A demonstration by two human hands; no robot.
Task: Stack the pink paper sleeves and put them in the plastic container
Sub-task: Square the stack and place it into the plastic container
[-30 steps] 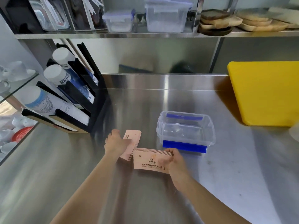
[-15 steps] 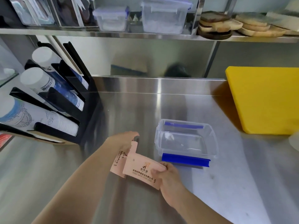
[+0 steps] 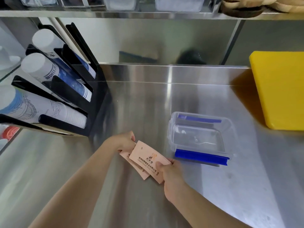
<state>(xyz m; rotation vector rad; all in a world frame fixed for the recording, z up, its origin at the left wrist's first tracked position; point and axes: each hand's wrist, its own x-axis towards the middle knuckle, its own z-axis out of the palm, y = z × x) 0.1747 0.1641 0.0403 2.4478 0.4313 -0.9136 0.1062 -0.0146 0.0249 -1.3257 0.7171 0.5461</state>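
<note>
Flat pink paper sleeves with dark print are held over the steel counter. My right hand (image 3: pixel 171 175) grips the upper stack of pink sleeves (image 3: pixel 146 157) at its right end. A second pink sleeve (image 3: pixel 136 167) lies partly under it, and my left hand (image 3: pixel 125 141) holds its far left end. To the right of both hands stands the clear plastic container (image 3: pixel 171 134) with blue clips, open and with nothing inside. The sleeves are just left of the container and apart from it.
A black rack (image 3: pixel 97 99) of lying paper cup stacks fills the left side. A yellow cutting board (image 3: pixel 279 89) stands at the right. A steel shelf (image 3: pixel 115 14) with tubs and wooden boards runs overhead. Bare steel counter (image 3: pixel 246 195) lies in front.
Both hands have lifted the sleeves off the counter and brought them together, the right-hand stack now overlapping the left-hand sleeve. The camera has tilted down and moved closer.
</note>
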